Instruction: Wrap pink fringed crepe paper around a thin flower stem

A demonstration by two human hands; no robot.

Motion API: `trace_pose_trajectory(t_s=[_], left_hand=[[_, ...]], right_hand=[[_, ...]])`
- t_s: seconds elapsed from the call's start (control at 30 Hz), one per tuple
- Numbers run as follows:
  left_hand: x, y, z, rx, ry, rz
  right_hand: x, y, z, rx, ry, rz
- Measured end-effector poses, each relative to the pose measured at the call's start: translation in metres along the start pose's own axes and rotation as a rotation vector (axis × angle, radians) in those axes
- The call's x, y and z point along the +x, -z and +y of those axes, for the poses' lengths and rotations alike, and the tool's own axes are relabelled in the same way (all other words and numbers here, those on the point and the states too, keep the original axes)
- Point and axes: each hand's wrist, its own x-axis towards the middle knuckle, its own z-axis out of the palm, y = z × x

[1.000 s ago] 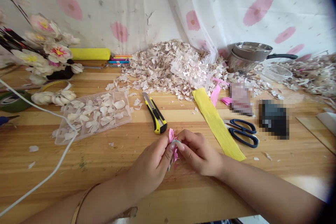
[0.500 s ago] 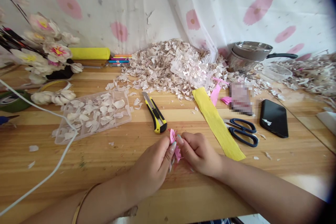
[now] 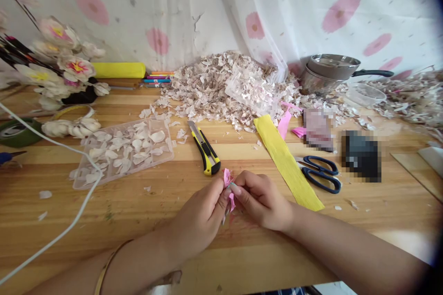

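Observation:
Between my two hands is a small crumpled piece of pink crepe paper (image 3: 227, 177), its ends sticking out above and below the fingertips. My left hand (image 3: 206, 209) is closed, pinching the paper between thumb and forefinger. Closed in a pinch too, my right hand (image 3: 259, 200) meets the left at the same paper, thumb tips touching or nearly so. Just beyond them lies a yellow and black utility knife (image 3: 205, 148) with its blade out. To the right of my right hand rest a strip of yellow crepe paper (image 3: 288, 161) and dark-handled scissors (image 3: 320, 173).
A clear compartment tray (image 3: 168, 156) of white petals lies at left, crossed by a white cable (image 3: 78, 214). Behind are a heap of dried petals (image 3: 207, 87), a steel pan (image 3: 332, 71) and artificial flowers (image 3: 74, 69). Pink paper strips (image 3: 284, 124) lie near the heap.
My right thumb and fingertips have moved slightly left, closing onto the pink paper against my left thumb. Less of the paper's lower part shows now.

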Motion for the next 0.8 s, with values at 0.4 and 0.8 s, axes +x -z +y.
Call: trace_pose_trajectory(t_s=[0.4,0.8], left_hand=[[-0.001,0.000,0.006,0.063,-0.004,-0.016],[0.002,-0.003,0.002,-0.262,0.011,0.001]], right_hand=[[0.006,-0.005,-0.016,0.132,-0.111,0.000],[0.009,-0.002,-0.013,0.569,-0.150,0.178]])
